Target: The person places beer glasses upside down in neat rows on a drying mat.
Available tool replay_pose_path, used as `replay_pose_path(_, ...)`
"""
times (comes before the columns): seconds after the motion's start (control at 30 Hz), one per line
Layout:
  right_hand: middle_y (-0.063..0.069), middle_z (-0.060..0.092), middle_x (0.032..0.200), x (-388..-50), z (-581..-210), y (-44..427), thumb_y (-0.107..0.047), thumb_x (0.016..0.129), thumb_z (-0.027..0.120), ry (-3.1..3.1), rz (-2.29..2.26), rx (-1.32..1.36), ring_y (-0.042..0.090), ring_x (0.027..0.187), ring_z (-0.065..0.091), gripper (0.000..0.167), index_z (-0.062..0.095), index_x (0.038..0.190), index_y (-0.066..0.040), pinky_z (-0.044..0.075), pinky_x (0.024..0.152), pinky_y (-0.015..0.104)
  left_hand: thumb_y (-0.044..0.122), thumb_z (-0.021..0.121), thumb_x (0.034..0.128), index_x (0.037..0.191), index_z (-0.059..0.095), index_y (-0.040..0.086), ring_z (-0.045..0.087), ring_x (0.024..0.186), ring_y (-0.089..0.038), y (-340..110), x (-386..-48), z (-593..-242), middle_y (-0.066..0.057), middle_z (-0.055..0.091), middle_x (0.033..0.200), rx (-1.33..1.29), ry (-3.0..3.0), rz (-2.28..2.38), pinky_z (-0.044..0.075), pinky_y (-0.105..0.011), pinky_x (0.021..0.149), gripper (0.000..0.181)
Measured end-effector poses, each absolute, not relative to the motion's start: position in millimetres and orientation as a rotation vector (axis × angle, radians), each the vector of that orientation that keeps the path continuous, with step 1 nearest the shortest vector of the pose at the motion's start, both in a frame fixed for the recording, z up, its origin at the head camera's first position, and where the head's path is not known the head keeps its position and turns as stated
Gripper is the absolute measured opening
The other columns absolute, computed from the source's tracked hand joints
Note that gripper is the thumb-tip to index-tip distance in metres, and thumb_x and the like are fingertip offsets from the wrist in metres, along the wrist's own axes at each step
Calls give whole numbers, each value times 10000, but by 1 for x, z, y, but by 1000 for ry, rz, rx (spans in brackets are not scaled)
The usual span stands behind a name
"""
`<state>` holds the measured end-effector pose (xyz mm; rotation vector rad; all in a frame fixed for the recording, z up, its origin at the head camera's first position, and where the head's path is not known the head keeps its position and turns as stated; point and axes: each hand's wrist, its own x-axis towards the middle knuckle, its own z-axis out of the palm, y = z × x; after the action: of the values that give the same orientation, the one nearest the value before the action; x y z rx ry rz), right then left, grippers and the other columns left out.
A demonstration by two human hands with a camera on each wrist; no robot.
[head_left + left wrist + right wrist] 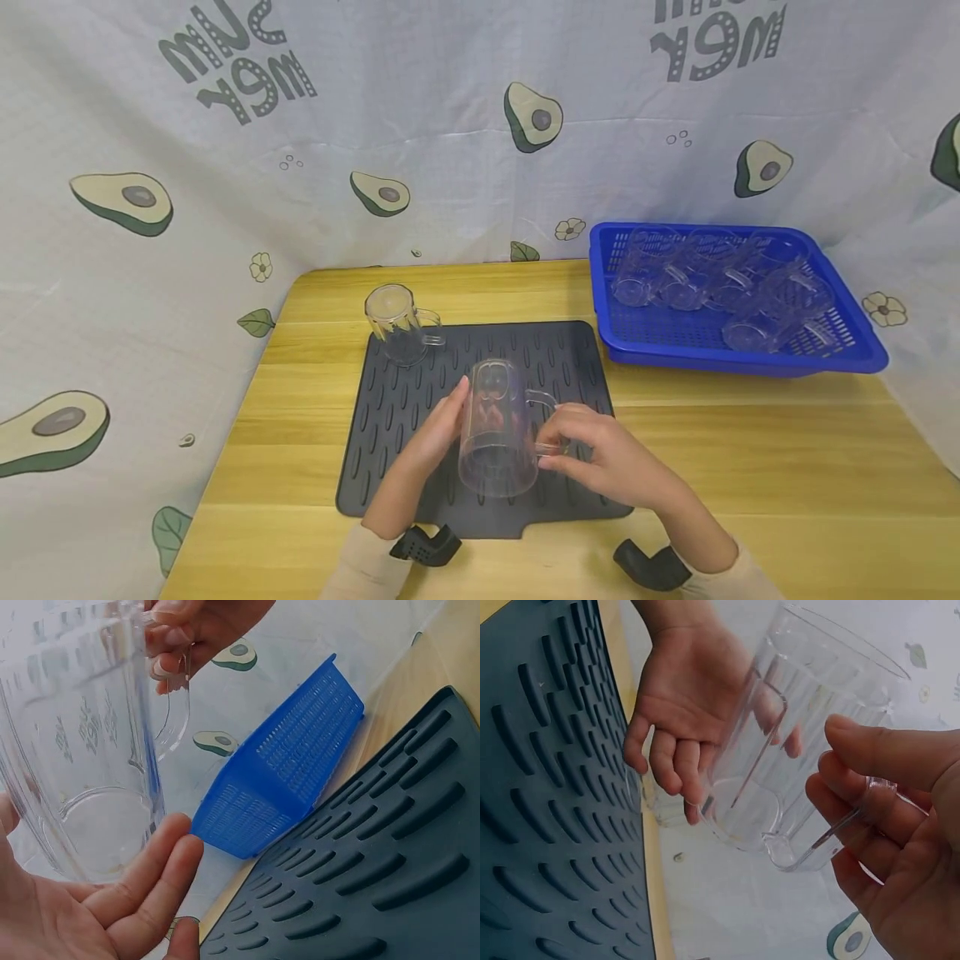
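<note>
My right hand grips the handle of a clear beer mug, its fingers curled through the handle in the right wrist view. The mug is tilted above the dark drying mat, its wide mouth towards me and its base pointing away. Beside the mug's left wall is my left hand. Its fingers are loosely extended next to the base in the left wrist view, and its palm faces the mug. Whether they touch the mug, I cannot tell. A second clear mug stands upside down on the mat's far left corner.
A blue plastic basket at the back right holds several clear mugs. Wooden tabletop surrounds the mat. A white cloth printed with avocados hangs behind and along the sides.
</note>
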<state>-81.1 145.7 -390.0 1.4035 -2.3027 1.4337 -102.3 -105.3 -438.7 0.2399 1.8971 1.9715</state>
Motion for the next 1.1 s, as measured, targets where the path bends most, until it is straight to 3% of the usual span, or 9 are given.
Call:
replay_pose_path(0.17, -80, 625, 899, -80, -389, 146, 9, 801, 763, -2359, 1384, 1439, 101, 862, 565, 252, 655, 947, -166, 396, 993, 276, 549, 197, 1036, 1279, 518, -113, 654, 1020, -313, -104, -103, -439, -207, 679, 1045, 192, 1888, 1936, 492, -476, 931, 774)
replay_pose_path(0.3, -115, 636, 924, -80, -389, 146, -23, 825, 753, -2418, 1345, 1443, 88, 897, 583, 224, 666, 941, -194, 330, 1088, 307, 573, 253, 1018, 1181, 564, -84, 670, 824, -178, -101, -105, -439, -67, 697, 883, 106, 1824, 1940, 547, -393, 803, 745)
replay_pose_path(0.47, -140, 623, 914, -80, -391, 146, -35, 822, 761, -2444, 1313, 1450, 65, 895, 575, 216, 671, 928, -200, 345, 1077, 304, 566, 329, 1004, 1105, 611, -38, 681, 729, -144, -99, -106, -442, -23, 699, 800, 91, 1686, 1999, 568, -341, 730, 674)
replay_pose_path(0.87, -133, 645, 926, -80, -392, 148, -70, 823, 777, -2511, 1340, 1388, 80, 919, 612, 211, 688, 970, -192, 348, 1098, 363, 421, 384, 1014, 1051, 638, 87, 692, 698, -117, -96, -106, -445, -3, 708, 780, 156, 1550, 2123, 569, -273, 661, 421)
replay_pose_path(0.97, -99, 662, 937, -80, -391, 149, -77, 808, 793, -2500, 1340, 1358, 101, 932, 632, 236, 698, 1011, -149, 408, 1048, 330, 417, 420, 1003, 1068, 642, 53, 687, 680, -102, -96, -106, -445, -3, 705, 768, 162, 1583, 2120, 571, -272, 649, 431)
replay_pose_path(1.1, -50, 668, 976, -81, -390, 151, -36, 779, 806, -2412, 1392, 1354, 128, 924, 634, 303, 689, 1039, -137, 519, 876, 314, 414, 451, 994, 1111, 627, 20, 682, 674, -91, -97, -105, -445, 1, 701, 770, 177, 1599, 2135, 574, -276, 647, 447)
